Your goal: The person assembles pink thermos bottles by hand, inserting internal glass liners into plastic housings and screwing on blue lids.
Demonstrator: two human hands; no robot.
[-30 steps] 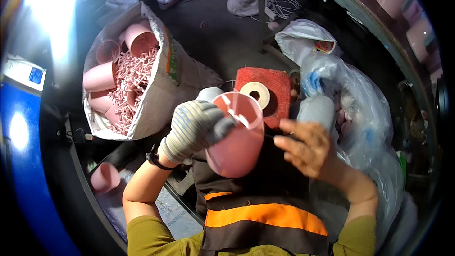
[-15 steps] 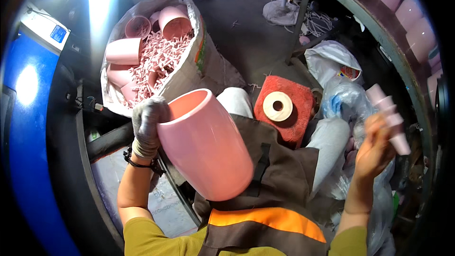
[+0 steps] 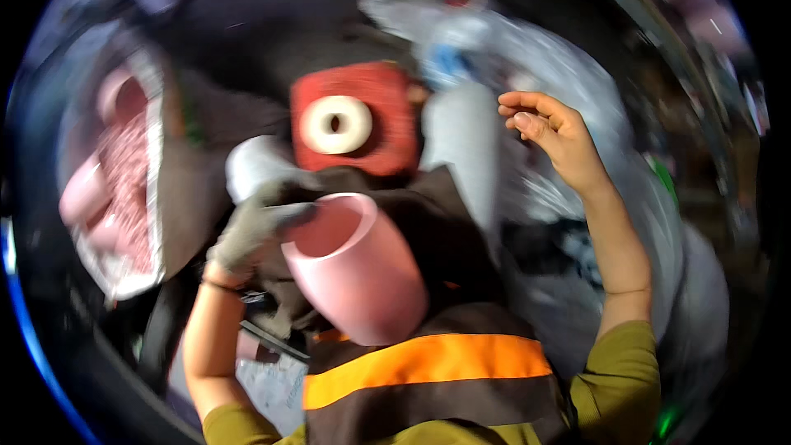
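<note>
A smooth pink barrel-shaped pot [image 3: 362, 276] is tilted over my lap, its open mouth turned up toward the left. My left hand [image 3: 255, 227], in a pale grey glove, grips that pot at its rim; some of the fingers are blurred. Bare and raised on the right, my right hand [image 3: 552, 136] has its fingers loosely bent with gaps between them, and nothing shows in it. Beyond the pot, a cream ring-shaped roll [image 3: 336, 125] lies on a red fuzzy block [image 3: 387, 107] between my knees.
At the left stands a white woven sack [image 3: 152, 198] holding pink pots [image 3: 86, 189] and many small pink pieces [image 3: 126, 169]. Clear plastic bags [image 3: 568, 74] are heaped on the right. A table edge [image 3: 659, 58] curves along the upper right. Motion blurs much of the picture.
The pink tapered piece has left my right hand, which has come inward and up. My left hand still holds the pot, and the view has swung to the right.
</note>
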